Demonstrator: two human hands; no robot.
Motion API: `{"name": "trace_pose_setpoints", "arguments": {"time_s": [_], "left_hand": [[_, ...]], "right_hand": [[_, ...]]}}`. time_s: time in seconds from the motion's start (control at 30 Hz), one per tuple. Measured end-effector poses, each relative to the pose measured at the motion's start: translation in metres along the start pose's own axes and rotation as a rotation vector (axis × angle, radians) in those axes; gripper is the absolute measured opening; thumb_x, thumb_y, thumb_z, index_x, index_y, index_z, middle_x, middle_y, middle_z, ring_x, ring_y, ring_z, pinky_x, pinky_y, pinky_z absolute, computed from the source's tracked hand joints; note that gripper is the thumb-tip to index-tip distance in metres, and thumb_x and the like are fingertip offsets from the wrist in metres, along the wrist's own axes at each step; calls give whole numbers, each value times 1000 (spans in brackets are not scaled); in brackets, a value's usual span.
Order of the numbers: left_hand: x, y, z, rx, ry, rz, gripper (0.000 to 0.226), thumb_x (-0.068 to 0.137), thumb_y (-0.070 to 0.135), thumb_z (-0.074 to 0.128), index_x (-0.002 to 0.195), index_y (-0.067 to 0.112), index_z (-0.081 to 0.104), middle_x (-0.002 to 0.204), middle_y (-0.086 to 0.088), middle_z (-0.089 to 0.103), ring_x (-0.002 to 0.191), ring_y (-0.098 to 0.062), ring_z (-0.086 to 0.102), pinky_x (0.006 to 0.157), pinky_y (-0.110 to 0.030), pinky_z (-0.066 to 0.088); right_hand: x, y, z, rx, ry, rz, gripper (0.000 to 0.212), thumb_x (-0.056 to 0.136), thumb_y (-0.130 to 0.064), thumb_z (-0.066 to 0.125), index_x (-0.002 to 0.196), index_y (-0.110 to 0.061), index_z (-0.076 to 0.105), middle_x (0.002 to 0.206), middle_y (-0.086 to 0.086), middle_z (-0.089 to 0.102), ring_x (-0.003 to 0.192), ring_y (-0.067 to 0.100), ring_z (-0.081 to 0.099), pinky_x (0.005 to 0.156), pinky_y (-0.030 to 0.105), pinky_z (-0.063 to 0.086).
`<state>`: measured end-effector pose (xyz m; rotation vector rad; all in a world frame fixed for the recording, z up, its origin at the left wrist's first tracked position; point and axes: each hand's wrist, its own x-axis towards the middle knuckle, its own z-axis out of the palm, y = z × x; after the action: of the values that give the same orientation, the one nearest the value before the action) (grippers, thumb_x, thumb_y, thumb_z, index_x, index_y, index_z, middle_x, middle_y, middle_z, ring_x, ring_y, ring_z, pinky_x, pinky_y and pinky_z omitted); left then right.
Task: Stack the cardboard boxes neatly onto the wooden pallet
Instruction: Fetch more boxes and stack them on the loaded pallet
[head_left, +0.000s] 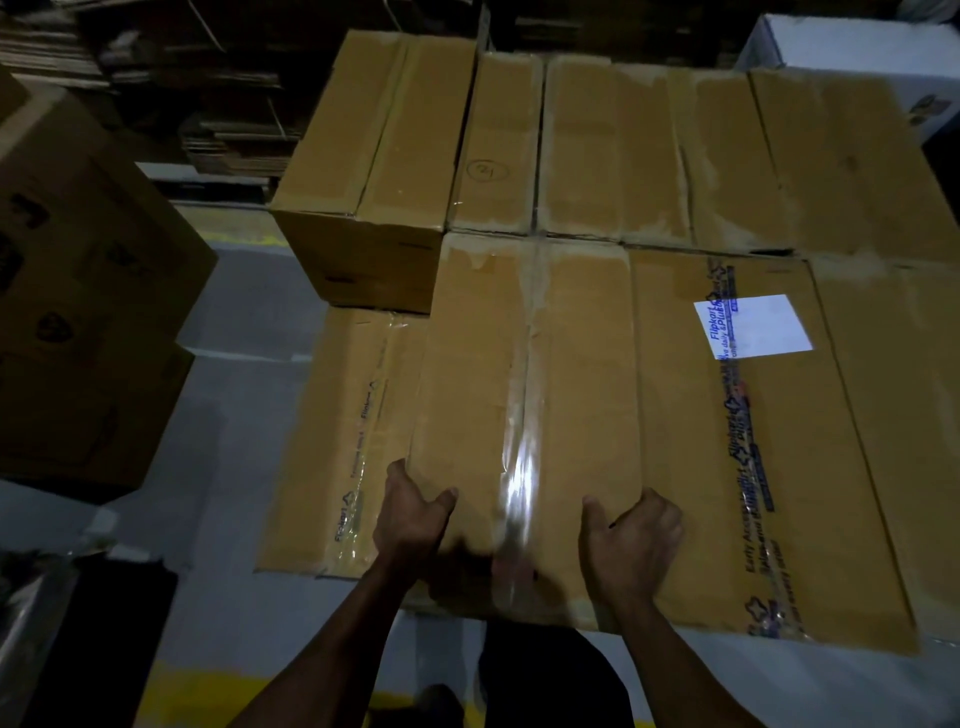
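Observation:
A long brown cardboard box (524, 374) with a shiny strip of clear tape down its middle lies on top of the stack in front of me. My left hand (408, 525) grips its near left corner, thumb on the top face. My right hand (631, 545) grips the near right edge, thumb on top as well. Under it on the left lies a lower box (343, 436). To the right sits a box with blue printed tape and a white label (753, 415). More boxes (649, 150) fill the back row. The wooden pallet is hidden under the boxes.
A stack of dark brown cartons (83, 291) stands at the left. A white box (862, 57) sits at the back right. Flattened cardboard piles (208, 78) line the rear. Grey floor with a yellow line (208, 696) runs near my feet.

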<state>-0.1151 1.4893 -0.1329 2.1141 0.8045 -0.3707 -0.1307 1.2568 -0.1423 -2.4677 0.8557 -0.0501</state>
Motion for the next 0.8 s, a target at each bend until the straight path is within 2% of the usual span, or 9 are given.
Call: {"name": "trace_pose_setpoints", "arguments": {"time_s": [0.13,0.27,0.37,0.43,0.57,0.63,0.8], "left_hand": [[4,2,0,3,-19,-4,65,79,37,75,127,15,38,119,-9,61,107,-33,60,88,-40,48],[17,4,2,-4,-51,26,84,68,49,71,135,13,36,132,-10,56,119,-33,56,97,-46,48],[17,13,2,51,-60,58,92,80,34,76,151,10,23,148,-14,41,133,-33,44,107,-44,40],[18,12,4,100,-52,62,95,85,31,74,155,9,14,155,-14,32,139,-32,37,111,-41,35],[22,10,7,143,-43,85,97,86,32,73,155,5,10,156,-15,28,142,-32,32,112,-39,30],[21,11,7,150,-42,105,99,86,32,72,154,2,8,158,-17,25,143,-33,29,114,-38,28],[15,6,-5,268,-118,273,102,92,35,66,152,-6,-5,162,-24,1,150,-33,5,119,-31,8]], "right_hand": [[2,-3,1,-50,7,-14,66,77,-33,82,119,6,51,116,28,51,108,44,48,93,51,40],[-2,-3,3,-146,-15,-81,71,79,-34,79,130,4,50,120,26,51,104,42,49,89,50,42],[-4,-1,2,-203,-34,-117,69,86,-36,73,138,0,48,127,23,47,107,40,46,91,49,41],[-4,-2,1,-235,-64,-108,67,89,-39,68,141,-3,46,131,21,44,109,38,44,93,47,40],[-3,-5,1,-285,-82,-125,66,90,-40,67,140,-3,45,132,19,43,108,37,45,91,46,42],[-2,-8,-3,-317,-121,-137,67,93,-43,61,143,-4,41,137,17,40,114,35,43,94,46,40],[-2,-9,-26,-420,-222,-259,63,98,-42,51,147,-6,36,144,16,35,125,35,37,101,46,34]]}}
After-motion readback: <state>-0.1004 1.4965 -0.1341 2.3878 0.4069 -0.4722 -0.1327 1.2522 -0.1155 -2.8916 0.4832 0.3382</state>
